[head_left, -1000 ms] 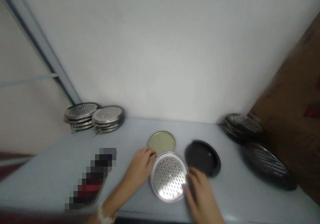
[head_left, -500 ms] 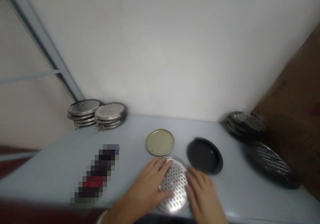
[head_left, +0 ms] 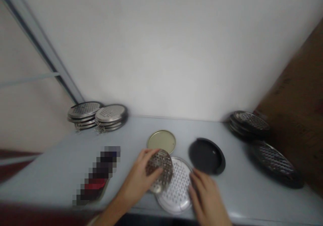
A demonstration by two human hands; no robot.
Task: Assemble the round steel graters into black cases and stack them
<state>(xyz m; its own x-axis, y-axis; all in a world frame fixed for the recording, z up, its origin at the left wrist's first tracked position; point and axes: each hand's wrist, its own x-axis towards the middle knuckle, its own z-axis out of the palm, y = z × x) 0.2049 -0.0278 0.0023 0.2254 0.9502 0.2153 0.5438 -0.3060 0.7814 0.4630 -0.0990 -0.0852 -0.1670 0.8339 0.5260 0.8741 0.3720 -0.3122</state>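
Note:
A round metal grater disc (head_left: 161, 168) with small perforations is pinched in my left hand (head_left: 141, 175), its thumb across the face and fingers behind. It is tilted up and overlaps the left side of a shinier grater disc (head_left: 178, 189) lying near the table's front edge. My right hand (head_left: 208, 195) has curled fingers at that shiny disc's right rim. Just beyond, partly covered by the lifted disc, lies a yellowish round lid (head_left: 161, 138). To the right rests a shallow black round tray (head_left: 207, 155).
Two stacks of round graters, a left one (head_left: 84, 115) and a right one (head_left: 111, 116), stand at the back left. Another stack (head_left: 248, 125) and a dark-rimmed grater (head_left: 274, 163) lie on the right, beside a cardboard box (head_left: 297, 111). A pixelated object (head_left: 97, 177) is at left.
My left hand has lifted one grater disc off the other and moved it left, tilting it up. The shiny disc beneath is now exposed. My right hand has hardly moved.

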